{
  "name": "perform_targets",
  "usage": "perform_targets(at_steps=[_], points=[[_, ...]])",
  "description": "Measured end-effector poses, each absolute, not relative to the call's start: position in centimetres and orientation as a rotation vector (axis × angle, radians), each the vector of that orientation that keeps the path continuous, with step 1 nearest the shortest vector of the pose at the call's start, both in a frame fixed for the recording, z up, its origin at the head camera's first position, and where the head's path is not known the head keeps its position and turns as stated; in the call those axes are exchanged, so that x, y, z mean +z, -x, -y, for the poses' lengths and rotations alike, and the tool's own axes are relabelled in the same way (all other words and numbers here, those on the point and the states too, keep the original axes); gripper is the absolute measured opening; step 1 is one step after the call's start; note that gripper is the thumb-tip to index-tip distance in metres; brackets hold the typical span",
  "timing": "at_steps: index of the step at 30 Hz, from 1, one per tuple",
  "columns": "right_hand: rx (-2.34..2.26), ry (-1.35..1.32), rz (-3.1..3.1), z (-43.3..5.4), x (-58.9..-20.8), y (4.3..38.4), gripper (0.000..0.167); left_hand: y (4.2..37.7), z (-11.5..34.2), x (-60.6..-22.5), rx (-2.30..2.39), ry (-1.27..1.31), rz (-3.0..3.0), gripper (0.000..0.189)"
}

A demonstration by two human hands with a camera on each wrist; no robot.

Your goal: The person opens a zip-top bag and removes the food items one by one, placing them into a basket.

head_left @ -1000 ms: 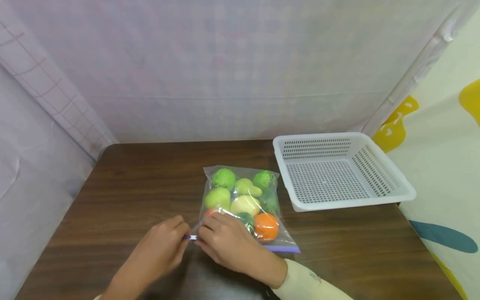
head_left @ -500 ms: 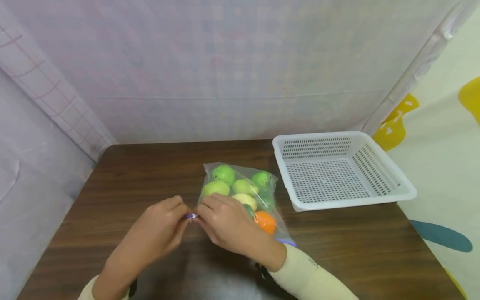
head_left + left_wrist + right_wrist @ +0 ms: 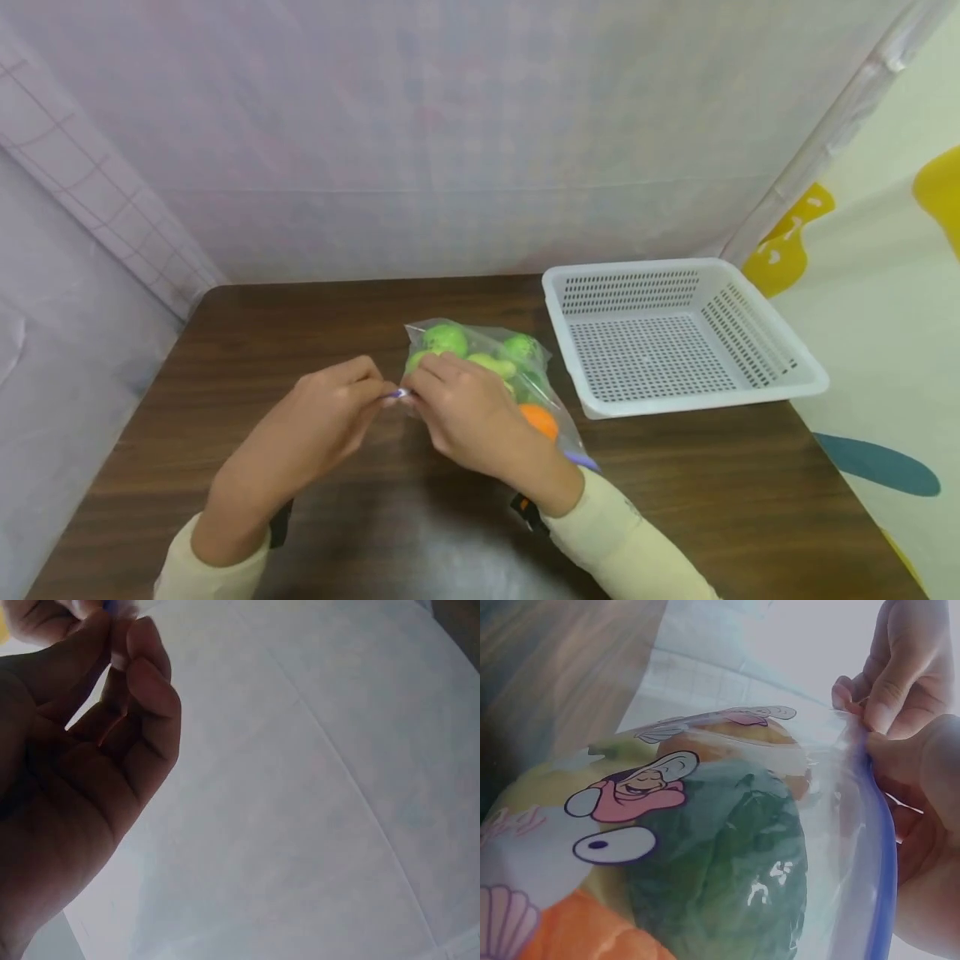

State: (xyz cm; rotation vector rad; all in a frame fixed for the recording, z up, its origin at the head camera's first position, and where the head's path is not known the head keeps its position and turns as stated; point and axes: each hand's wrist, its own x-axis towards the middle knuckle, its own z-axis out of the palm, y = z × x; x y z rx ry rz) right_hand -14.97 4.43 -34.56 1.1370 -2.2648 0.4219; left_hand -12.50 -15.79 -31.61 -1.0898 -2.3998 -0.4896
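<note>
A clear zip bag [image 3: 847, 825] with a purple zip strip [image 3: 883, 877] lies on the table, its near left corner lifted. Inside are several fruit and vegetable pieces, among them bright green ones [image 3: 446, 337], an orange one [image 3: 540, 419] and a dark green one [image 3: 720, 855]. My left hand [image 3: 322, 417] pinches the strip's left end between thumb and fingers. Close beside it, my right hand [image 3: 472, 417] pinches the same strip. A small white piece [image 3: 402, 392] shows on the strip between both hands' fingertips. My right hand and forearm hide part of the bag in the head view.
A white slotted plastic basket [image 3: 645, 358] with nothing in it stands at the back right of the brown wooden table [image 3: 300, 325]. A pale cloth [image 3: 450, 150] hangs behind the table, and a patterned curtain [image 3: 877, 333] hangs at the right.
Both hands have moved up and away from the table's front, keeping their pinch on the strip. The bag's near edge has risen with them, and more of its contents is hidden.
</note>
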Motion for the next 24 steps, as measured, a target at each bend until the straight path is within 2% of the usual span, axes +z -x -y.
perform_targets(at_steps=[6, 24], points=[[0.487, -1.074, 2.259, -4.7, -34.3, 15.2, 0.007, 12.8, 15.3, -30.9, -0.470, 1.032, 2.456, 0.004], [0.581, -1.012, 2.275, -5.2, -34.3, 15.5, 0.010, 13.7, 14.4, -30.7, -0.454, 0.986, 2.408, 0.003]])
